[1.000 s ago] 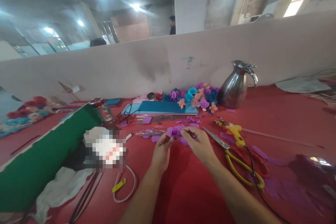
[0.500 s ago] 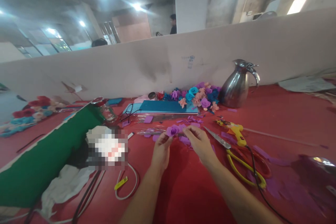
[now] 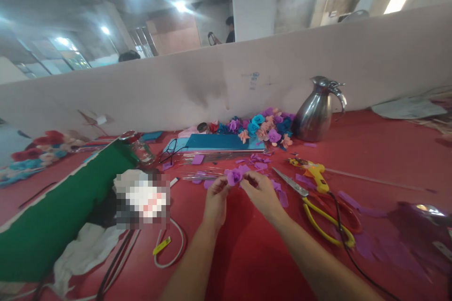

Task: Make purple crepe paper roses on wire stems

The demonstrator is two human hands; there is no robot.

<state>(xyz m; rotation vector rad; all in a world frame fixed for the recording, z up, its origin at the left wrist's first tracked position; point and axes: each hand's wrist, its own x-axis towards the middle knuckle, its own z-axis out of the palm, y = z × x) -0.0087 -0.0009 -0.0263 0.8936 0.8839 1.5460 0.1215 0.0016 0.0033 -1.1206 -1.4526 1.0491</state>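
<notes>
Closer to the left hand (image 3: 216, 197) than half a second ago, the right hand (image 3: 261, 190) has come in against the purple rose (image 3: 234, 177); beyond the wall (image 3: 148, 96), a person (image 3: 230, 28) shows more of an arm above the edge than before. That pale wall is the largest thing before me, running the whole width behind the red table (image 3: 254, 258). On the table's left side a green board (image 3: 67, 197) stands on edge, slanting away from the worker, with a crumpled white cloth (image 3: 81, 251) near its lower end. At the back right stands a steel jug (image 3: 313, 113), upright, and just beside it lies a heap of blue, pink and purple flowers (image 3: 270, 127). Blue sheets (image 3: 219, 142) lie flat to the left of the heap. Nearer the right forearm rest big scissors (image 3: 304, 194), blades pointing toward the flowers, and just beyond them a yellow glue gun (image 3: 318, 176) on its side. A glass jar (image 3: 141, 150) leans by the board's far end, and dark-framed glasses (image 3: 172, 153) lie by the sheets. Purple scraps (image 3: 259, 159) are scattered past the hands. Smallest of all, the rose sits over the table between both hands: the left grip pinches its left edge, and the right grip, narrow, holds its right edge
</notes>
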